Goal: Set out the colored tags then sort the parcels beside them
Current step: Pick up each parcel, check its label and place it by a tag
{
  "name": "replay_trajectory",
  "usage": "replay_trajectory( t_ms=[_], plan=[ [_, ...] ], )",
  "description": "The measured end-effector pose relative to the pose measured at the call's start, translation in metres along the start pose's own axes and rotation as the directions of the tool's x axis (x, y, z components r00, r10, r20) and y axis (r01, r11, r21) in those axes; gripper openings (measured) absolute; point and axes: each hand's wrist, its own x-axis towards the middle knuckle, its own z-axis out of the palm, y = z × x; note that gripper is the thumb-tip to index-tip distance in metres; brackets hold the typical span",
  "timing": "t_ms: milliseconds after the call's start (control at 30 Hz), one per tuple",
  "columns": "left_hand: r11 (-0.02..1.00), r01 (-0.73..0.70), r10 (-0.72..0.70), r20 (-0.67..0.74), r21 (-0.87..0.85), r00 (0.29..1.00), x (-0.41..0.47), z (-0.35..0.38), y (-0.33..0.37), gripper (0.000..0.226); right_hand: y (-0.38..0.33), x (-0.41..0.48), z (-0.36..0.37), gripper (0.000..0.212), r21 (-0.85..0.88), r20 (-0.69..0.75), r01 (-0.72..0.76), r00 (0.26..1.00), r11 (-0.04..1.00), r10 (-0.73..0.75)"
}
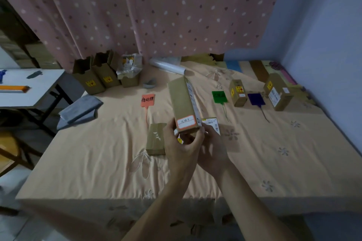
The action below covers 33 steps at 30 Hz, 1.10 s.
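Observation:
I hold a long cardboard parcel [181, 103] above the bed, its near end showing a red-bordered label. My left hand [181, 147] grips that end from below and the left; my right hand [212, 149] holds its right corner. An orange tag [147, 100], a green tag [219, 97] and a dark blue tag [256, 99] lie in a row on the sheet. One parcel [238, 93] stands between the green and blue tags, another [277, 92] right of the blue tag. A flat parcel [155, 139] lies left of my hands; a labelled one [212, 123] is partly hidden behind them.
The bed's peach sheet [98, 162] fills the middle. Open boxes [98, 76] and a plastic roll [166, 66] line the far edge under a dotted curtain. Grey folded cloth [80, 111] overhangs the left edge. A white table [25, 88] stands at left, a blue wall at right.

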Motion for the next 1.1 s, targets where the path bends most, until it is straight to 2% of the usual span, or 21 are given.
replay_trajectory(
  t_ms=[100,200,300,367,433,500,667,733,800,867,900,933,1000,1100],
  plan=[
    [0.999,0.035,-0.036,0.018,0.032,0.999,0.015,-0.009,-0.001,0.048,0.009,0.018,0.005,0.048,-0.008,-0.018,0.019,1.0,1.0,-0.019],
    [0.986,0.154,-0.155,0.014,0.065,0.988,0.04,-0.004,-0.008,0.037,0.008,0.043,0.006,0.059,-0.07,-0.046,-0.001,0.999,0.998,-0.002],
    [0.966,0.231,-0.233,0.004,0.117,0.972,0.071,0.015,-0.014,0.034,-0.004,0.079,0.003,0.055,-0.097,-0.144,-0.034,0.989,0.995,0.019],
    [0.956,0.246,-0.251,0.011,0.158,0.968,0.093,0.032,-0.022,0.025,-0.019,0.103,-0.001,0.054,-0.195,-0.197,-0.067,0.98,0.979,0.028],
    [0.938,0.241,-0.259,0.045,0.249,0.965,0.117,0.051,-0.032,0.028,-0.039,0.124,-0.007,0.042,-0.445,-0.259,-0.097,0.966,0.89,-0.024],
    [0.909,0.213,-0.266,0.104,0.358,0.958,0.142,0.072,-0.048,0.039,-0.062,0.146,-0.016,0.032,-0.602,-0.273,-0.089,0.957,0.793,-0.1],
    [0.818,0.103,-0.275,0.226,0.566,0.935,0.194,0.128,-0.096,0.042,-0.111,0.218,-0.056,0.029,-0.694,-0.329,-0.145,0.935,0.706,-0.131],
    [0.748,0.053,-0.298,0.263,0.661,0.918,0.214,0.151,-0.112,0.047,-0.128,0.25,-0.068,0.035,-0.764,-0.33,-0.183,0.935,0.619,-0.131],
    [0.685,0.076,-0.395,0.282,0.725,0.874,0.234,0.176,-0.129,0.067,-0.143,0.282,-0.077,0.039,-0.812,-0.339,-0.223,0.933,0.54,-0.124],
    [0.655,0.117,-0.469,0.28,0.747,0.838,0.25,0.199,-0.142,0.086,-0.152,0.314,-0.089,0.033,-0.848,-0.331,-0.238,0.936,0.474,-0.122],
    [0.636,0.122,-0.496,0.283,0.762,0.821,0.256,0.208,-0.146,0.088,-0.156,0.329,-0.095,0.036,-0.866,-0.33,-0.251,0.936,0.432,-0.119],
    [0.622,0.112,-0.511,0.294,0.775,0.808,0.261,0.216,-0.152,0.081,-0.158,0.342,-0.103,0.043,-0.885,-0.331,-0.267,0.937,0.382,-0.112],
    [0.604,0.103,-0.528,0.299,0.791,0.795,0.271,0.228,-0.165,0.059,-0.163,0.362,-0.111,0.041,-0.903,-0.337,-0.292,0.936,0.315,-0.101],
    [0.613,0.186,-0.566,0.263,0.768,0.781,0.285,0.237,-0.183,0.044,-0.164,0.384,-0.114,0.033,-0.9,-0.364,-0.317,0.924,0.298,-0.116]
  ],
)
